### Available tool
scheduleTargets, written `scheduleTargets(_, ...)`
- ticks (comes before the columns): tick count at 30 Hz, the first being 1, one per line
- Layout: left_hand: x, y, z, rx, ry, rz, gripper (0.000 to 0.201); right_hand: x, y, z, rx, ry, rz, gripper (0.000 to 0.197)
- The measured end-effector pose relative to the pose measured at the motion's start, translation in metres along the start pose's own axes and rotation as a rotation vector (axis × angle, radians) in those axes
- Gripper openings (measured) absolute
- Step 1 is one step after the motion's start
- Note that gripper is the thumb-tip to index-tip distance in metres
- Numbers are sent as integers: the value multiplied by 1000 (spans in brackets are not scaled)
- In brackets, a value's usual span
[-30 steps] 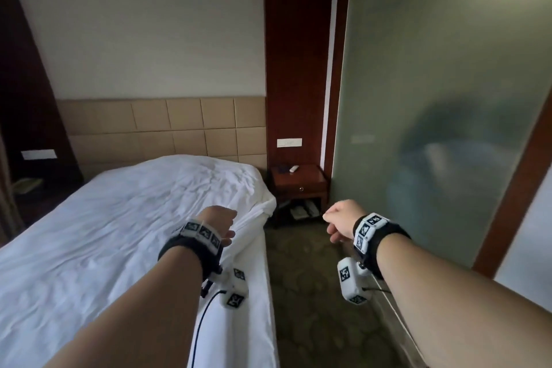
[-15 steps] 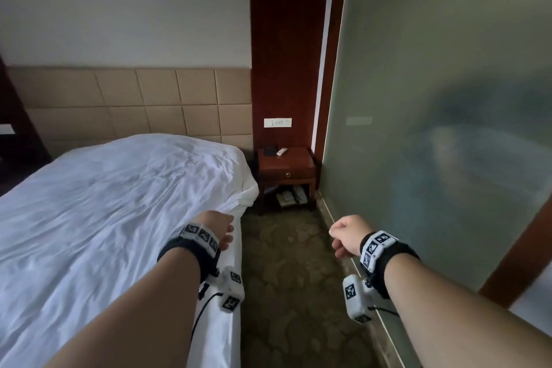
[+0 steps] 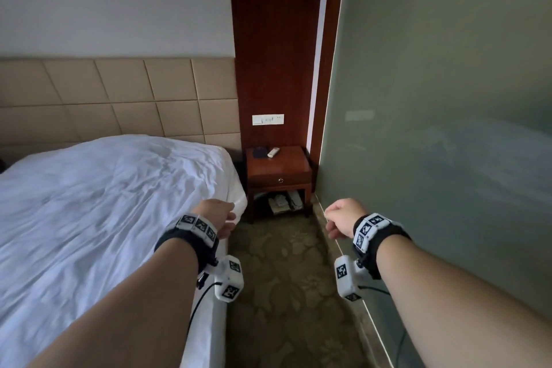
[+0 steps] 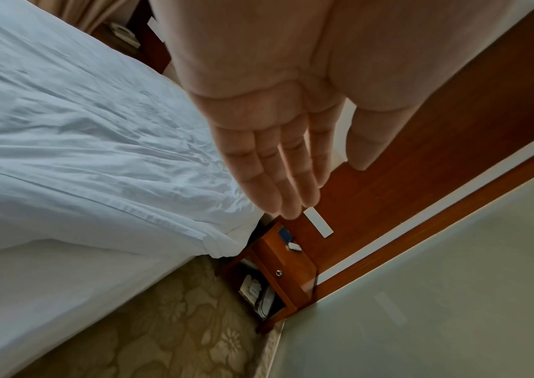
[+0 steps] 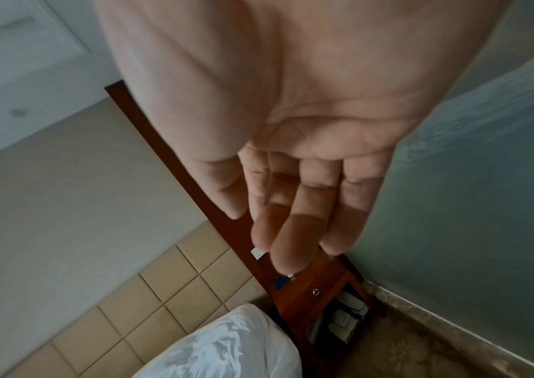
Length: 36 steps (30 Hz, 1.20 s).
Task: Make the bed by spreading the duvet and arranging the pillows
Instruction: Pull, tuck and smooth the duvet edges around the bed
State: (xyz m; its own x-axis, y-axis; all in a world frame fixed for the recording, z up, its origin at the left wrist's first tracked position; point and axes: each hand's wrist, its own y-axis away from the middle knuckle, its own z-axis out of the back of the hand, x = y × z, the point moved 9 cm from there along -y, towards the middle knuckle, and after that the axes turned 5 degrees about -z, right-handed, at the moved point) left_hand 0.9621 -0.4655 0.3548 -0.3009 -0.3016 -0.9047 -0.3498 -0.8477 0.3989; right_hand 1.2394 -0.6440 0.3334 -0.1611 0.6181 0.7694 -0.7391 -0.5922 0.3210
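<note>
A rumpled white duvet point(image 3: 98, 206) point(image 4: 75, 143) lies spread over the bed, reaching the padded beige headboard point(image 3: 119, 98); its corner point(image 5: 227, 350) hangs by the nightstand. No pillow shows in any view. My left hand point(image 3: 216, 216) point(image 4: 278, 158) hovers over the bed's right edge with straight fingers and holds nothing. Over the carpeted aisle, my right hand point(image 3: 340, 218) point(image 5: 294, 209) is held out empty, fingers loose and nearly straight.
A wooden nightstand point(image 3: 279, 172) stands between the bed and a frosted glass wall point(image 3: 448, 128), with a remote point(image 3: 273, 152) and a dark item on top. A narrow patterned carpet aisle point(image 3: 286, 293) runs along the bed. A switch plate point(image 3: 268, 119) sits on the wood panel.
I have moved forward along the aisle toward the headboard; the nightstand looks nearer. Both hands stay raised and empty.
</note>
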Motion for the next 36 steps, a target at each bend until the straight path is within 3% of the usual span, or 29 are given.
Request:
scheduleTargets(2,4,-28,0,-20,-6,39,6,7,-36,-16,34,14,0,11)
scheduleTargets(6,12,-90,12,-107,-14,117,16,29,-117,-54,120,23,10,11)
scheduleTargets(11,-13,-160,26,-201,-8,162,18,92,-215,-92,230,66,85,13)
scheduleTargets(14,-26,-193,37,-294,26,177,4,128,-262,-109,290,93,100,13)
scheduleTargets(17,-27,-221,44,-359,53,196,6,158,-305,-129,320,111,116,13)
scheduleTargets(22,-14,-276,48,-362,103,292,17,175,-365,-182,417,150,98,13)
scheduleTargets(28,12,-355,72,-407,112,379,2,188,-434,-255,484,247,92,14)
scheduleTargets(36,33,-493,103,-407,140,422,13,219,-546,-318,457,351,43,13)
